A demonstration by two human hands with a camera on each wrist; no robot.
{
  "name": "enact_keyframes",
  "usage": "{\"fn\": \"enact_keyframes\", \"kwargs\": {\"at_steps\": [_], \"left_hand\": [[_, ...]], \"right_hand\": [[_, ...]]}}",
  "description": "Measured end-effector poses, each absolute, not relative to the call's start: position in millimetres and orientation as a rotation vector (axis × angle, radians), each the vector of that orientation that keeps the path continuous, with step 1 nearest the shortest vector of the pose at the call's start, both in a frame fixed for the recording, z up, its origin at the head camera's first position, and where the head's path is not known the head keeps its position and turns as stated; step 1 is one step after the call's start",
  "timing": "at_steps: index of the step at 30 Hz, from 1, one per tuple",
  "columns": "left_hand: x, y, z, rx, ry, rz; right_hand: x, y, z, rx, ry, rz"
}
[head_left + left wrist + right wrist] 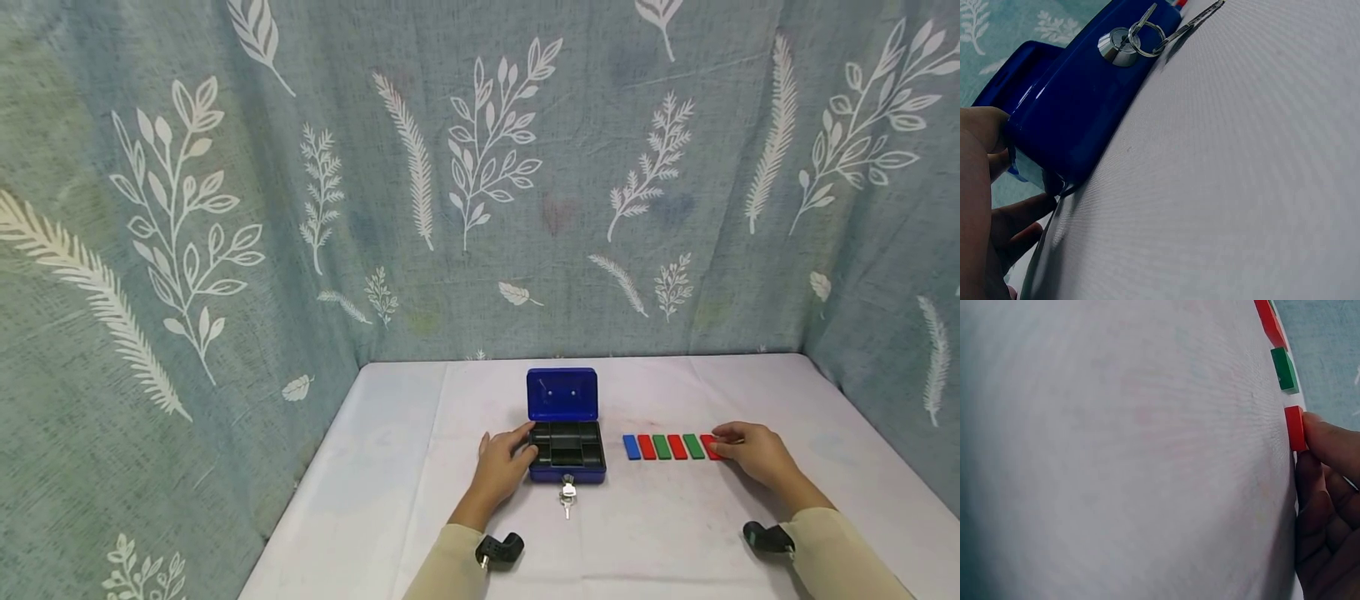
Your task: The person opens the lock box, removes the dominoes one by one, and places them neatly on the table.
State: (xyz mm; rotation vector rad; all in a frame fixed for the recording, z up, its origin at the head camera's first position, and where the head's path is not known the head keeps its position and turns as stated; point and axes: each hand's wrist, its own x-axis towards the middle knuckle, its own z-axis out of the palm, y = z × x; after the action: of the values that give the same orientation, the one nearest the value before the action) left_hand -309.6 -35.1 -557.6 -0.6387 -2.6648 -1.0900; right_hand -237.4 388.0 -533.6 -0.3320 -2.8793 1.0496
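In the head view, a blue cash box stands on the table with its lid raised and a black compartment tray inside. My left hand rests its thumb and fingertips on the box's left side. The left wrist view shows the thumb at the upper edge of the box and other fingers low beside it. To the right, my right hand pinches a red block at the right end of a row. That red block touches thumb and finger in the right wrist view.
Left of the held block, the row has green, red and blue blocks, several in all. Keys hang from the box's front lock. A leaf-patterned curtain surrounds the white-covered table.
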Motion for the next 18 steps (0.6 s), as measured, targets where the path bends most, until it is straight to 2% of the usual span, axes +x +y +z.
{"fn": "enact_keyframes", "kwargs": {"at_steps": [18], "left_hand": [[-313.5,-37.3,-561.0,-0.664,-2.611,-1.12]], "right_hand": [[-230.3,389.1,-525.3,-0.414,-2.907,1.102]]}}
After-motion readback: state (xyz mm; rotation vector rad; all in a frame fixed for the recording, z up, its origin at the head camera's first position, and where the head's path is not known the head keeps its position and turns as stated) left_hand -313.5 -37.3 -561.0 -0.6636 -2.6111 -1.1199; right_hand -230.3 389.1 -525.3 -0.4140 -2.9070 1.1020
